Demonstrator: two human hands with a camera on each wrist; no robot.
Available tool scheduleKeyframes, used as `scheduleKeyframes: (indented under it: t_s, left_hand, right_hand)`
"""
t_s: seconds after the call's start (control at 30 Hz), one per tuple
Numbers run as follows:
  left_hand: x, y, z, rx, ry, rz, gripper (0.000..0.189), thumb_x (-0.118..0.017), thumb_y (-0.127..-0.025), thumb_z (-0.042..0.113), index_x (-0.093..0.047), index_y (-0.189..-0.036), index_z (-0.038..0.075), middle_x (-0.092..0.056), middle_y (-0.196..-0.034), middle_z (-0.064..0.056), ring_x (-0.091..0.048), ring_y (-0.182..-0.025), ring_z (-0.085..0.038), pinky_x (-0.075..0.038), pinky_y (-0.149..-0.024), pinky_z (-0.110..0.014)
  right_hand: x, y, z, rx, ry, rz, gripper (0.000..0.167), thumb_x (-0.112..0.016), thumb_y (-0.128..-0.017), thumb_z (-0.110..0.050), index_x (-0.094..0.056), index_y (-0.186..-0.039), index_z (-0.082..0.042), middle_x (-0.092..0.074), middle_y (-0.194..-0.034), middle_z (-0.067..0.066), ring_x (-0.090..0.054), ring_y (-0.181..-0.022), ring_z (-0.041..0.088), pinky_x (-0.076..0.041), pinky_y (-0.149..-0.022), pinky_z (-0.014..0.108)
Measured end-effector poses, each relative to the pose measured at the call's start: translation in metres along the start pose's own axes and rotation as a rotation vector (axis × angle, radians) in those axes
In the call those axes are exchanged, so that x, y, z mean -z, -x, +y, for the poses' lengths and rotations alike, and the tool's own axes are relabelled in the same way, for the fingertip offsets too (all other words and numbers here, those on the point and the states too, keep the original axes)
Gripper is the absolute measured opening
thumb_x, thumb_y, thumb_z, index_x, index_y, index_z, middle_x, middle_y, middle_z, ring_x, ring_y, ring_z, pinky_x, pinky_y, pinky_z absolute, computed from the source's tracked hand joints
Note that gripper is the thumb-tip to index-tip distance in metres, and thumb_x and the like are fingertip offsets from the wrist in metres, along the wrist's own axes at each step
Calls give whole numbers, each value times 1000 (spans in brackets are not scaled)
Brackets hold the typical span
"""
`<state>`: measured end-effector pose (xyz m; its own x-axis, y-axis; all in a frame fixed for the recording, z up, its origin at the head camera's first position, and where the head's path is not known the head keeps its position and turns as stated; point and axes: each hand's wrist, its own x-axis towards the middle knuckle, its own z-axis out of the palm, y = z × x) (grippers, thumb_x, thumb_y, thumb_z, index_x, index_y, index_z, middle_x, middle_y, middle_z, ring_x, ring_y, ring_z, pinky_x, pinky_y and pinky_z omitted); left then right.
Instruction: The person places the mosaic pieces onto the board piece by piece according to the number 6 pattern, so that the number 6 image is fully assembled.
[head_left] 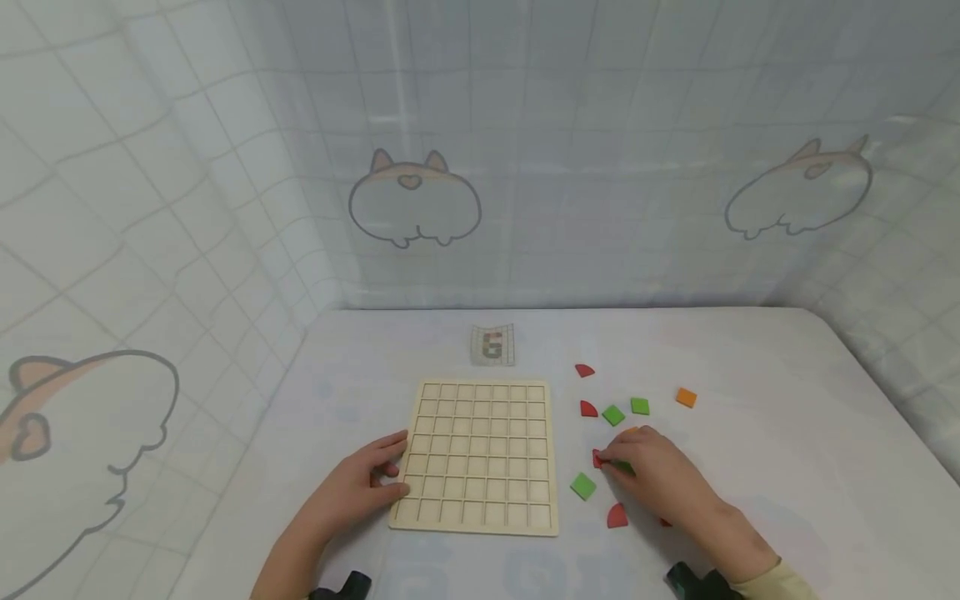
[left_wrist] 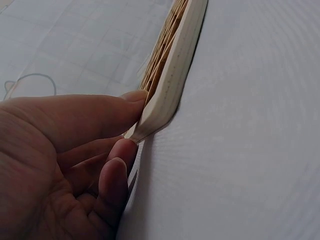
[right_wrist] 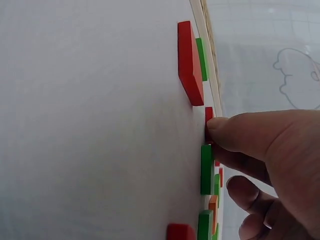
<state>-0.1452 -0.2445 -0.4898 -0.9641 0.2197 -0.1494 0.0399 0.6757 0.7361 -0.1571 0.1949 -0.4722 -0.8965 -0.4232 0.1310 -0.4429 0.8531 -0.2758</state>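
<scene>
A pale wooden grid board (head_left: 476,457) lies flat on the white table, its squares bare. At its left edge is my left hand (head_left: 360,483); in the left wrist view the thumb rests on the rim and the other fingers curl at the side of a corner. To the right of the board, my right hand (head_left: 660,479) pinches a small red piece (head_left: 597,458) between thumb and finger, low at the tabletop. Fingers cover part of that piece, so its full outline is hidden. A green square tile (right_wrist: 206,170) lies close beside those fingertips.
Around my right hand lie several loose tiles: red quarter-circles (head_left: 617,516), green squares (head_left: 582,486) and orange squares (head_left: 686,397). Behind the board is a small card (head_left: 492,345) with a coloured pattern in a clear wrapper. White curtains (head_left: 562,167) enclose the table's back and sides.
</scene>
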Motion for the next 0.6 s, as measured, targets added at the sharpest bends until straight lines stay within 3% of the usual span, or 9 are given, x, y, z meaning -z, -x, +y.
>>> scheduleKeyframes:
  t_s: [0.1,0.23,0.4,0.6]
  left_hand:
    - [-1,0,-1,0,2,0,72,-84,-80,27,-54,-143,9,-46,-147,9,-55,-94,-9,-48,-74,-24]
    - [-1,-2,-2,-14,-1,1,72,-84,-80,26,-54,-143,9,-47,-147,8,-55,-93,-10,-48,-73,-24]
    - [-1,-3,-3,-13,2,5,73,-85,-79,25,-54,-142,8,-48,-146,8,-54,-92,-10,-48,-72,-24]
    - [-2,-2,-2,-9,2,9,73,-85,-78,24,-54,-142,8,-47,-146,9,-54,-92,-10,-48,-71,-24]
  right_hand:
    - [1,0,0,15,-8,-5,23,-84,-78,-17,-80,-100,-20,-66,-91,-15,-59,-91,9,-51,-84,33]
    - [1,-1,-2,-31,-6,-42,27,-84,-80,-24,-78,-105,-18,-62,-91,-13,-57,-89,8,-51,-81,31]
    - [1,-8,-4,-86,-11,-84,23,-85,-78,-31,-79,-96,-19,-58,-84,-14,-52,-80,5,-50,-75,28]
    - [1,-13,-1,-106,-5,-106,20,-84,-78,-33,-78,-92,-19,-62,-83,-13,-55,-81,8,-51,-77,30]
